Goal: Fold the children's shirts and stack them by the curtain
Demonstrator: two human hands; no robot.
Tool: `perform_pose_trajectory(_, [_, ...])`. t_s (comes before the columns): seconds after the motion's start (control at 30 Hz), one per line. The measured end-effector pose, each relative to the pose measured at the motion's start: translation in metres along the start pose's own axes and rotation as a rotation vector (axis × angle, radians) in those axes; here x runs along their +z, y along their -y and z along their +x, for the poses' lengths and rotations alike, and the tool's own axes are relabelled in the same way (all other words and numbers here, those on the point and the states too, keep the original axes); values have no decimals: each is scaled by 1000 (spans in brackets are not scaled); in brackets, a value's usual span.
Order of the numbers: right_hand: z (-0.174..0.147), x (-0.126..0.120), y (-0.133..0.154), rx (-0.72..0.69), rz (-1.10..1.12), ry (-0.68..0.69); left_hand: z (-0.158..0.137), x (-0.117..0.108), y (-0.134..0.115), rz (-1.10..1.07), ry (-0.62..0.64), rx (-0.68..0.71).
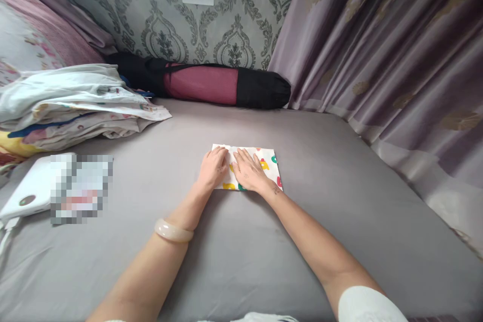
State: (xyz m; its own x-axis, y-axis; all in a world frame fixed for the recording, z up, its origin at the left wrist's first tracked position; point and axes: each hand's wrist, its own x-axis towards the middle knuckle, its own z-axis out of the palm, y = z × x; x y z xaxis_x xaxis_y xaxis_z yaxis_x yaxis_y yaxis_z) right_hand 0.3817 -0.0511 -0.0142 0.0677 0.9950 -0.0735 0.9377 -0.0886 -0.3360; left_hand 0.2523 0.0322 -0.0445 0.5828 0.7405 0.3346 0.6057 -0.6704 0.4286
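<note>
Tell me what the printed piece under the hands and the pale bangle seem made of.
Printed piece: probably cloth, matte; its surface shows no glare, though paper is possible. Bangle: polished, perhaps jade-like stone; its milky band shines softly, but glass or resin could look alike.

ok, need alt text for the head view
The left hand and right hand rest on a white cloth with colourful prints, on a grey sheet. At left are a fabric pile and a white device; a red-and-black bag lies behind, a purple curtain at right.
</note>
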Motion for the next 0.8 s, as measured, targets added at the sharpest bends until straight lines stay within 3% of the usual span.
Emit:
perform_pose_trajectory(0.33, [-16, 22, 15, 0, -102, -167, -2, -1, -3, 2, -22, 44])
perform_pose_trajectory(0.63, [-19, 14, 11, -4, -60, -126, -3, 0, -4, 41, -38, 74])
perform_pose_trajectory(0.8, [-26, 8, -5, 9, -105, -170, -6, -1, -12, 61, 23, 127])
